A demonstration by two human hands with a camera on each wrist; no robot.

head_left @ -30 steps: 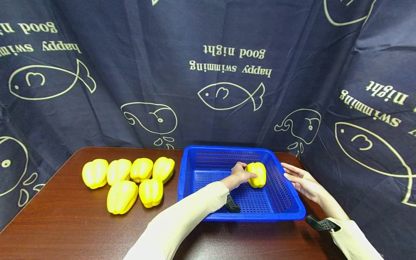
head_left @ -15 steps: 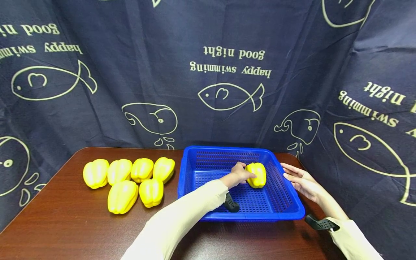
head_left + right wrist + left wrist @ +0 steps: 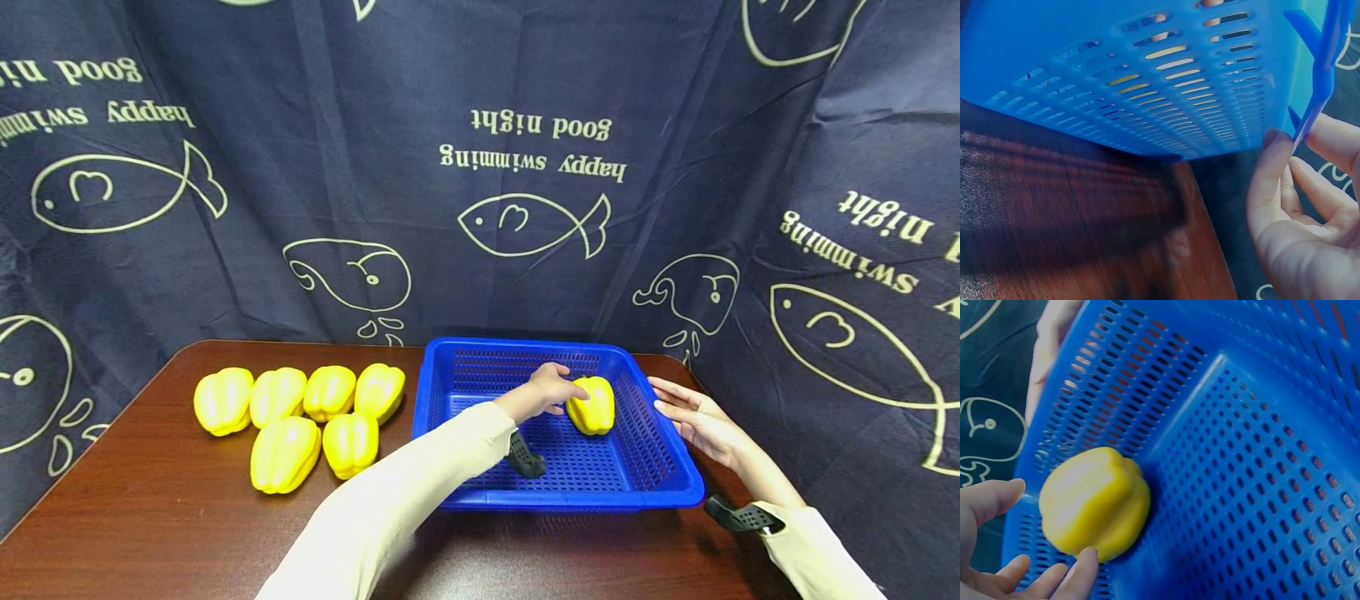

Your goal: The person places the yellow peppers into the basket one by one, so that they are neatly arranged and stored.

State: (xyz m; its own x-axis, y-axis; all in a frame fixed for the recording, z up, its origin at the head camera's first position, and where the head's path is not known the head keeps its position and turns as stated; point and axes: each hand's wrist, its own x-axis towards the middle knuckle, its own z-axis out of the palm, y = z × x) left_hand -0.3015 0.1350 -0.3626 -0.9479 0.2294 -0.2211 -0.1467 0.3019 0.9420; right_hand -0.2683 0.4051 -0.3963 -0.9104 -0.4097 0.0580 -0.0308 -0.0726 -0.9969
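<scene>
A yellow bell pepper (image 3: 594,408) lies inside the blue perforated basket (image 3: 570,500), against its right wall. My left hand (image 3: 553,390) hovers just left of the pepper with its fingers loosely spread. In the left wrist view one fingertip (image 3: 1085,565) brushes the pepper (image 3: 1094,503) from below, and the other fingers stand apart from it. My right hand (image 3: 692,415) rests with straight fingers against the outside of the basket's right rim. In the right wrist view its thumb (image 3: 1269,187) touches the rim's underside on the basket (image 3: 1147,81).
Several more yellow peppers (image 3: 300,417) sit in a cluster on the brown table (image 3: 150,517), left of the basket. A dark blue curtain (image 3: 480,167) with fish prints hangs close behind and to the right. The table's right edge is near my right hand.
My left hand has let go of the pepper and drawn back a little to the left and up. The pepper, basket and right hand stay put.
</scene>
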